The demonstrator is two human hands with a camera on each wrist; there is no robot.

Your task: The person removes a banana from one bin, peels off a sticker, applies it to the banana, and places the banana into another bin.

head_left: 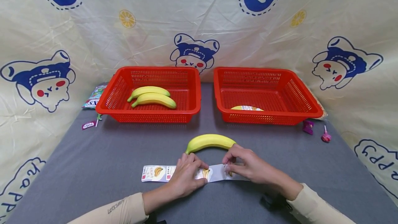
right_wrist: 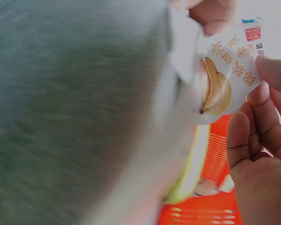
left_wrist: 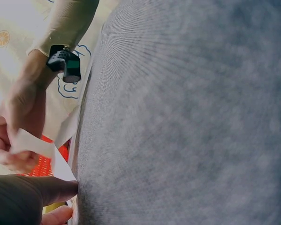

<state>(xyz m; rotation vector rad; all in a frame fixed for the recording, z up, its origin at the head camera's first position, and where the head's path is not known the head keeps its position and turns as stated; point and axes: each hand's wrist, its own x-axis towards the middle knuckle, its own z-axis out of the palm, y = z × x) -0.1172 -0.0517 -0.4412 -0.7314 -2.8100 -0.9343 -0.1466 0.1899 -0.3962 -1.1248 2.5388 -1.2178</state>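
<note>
"One label strip before the banana: why pressed down?"

"I judge the left hand, fingers spread, steadies it; the right hand pinches a banana sticker."

I can't see most of a banana behind the right basket's front wall, or part of the label strip under the left hand; my right-wrist feed smears the counter.

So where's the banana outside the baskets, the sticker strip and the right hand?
Banana (head_left: 211,141), head view, middle of its peel.
Sticker strip (head_left: 216,173), head view, its pale middle stretch.
Right hand (head_left: 249,163), head view, its back.
</note>
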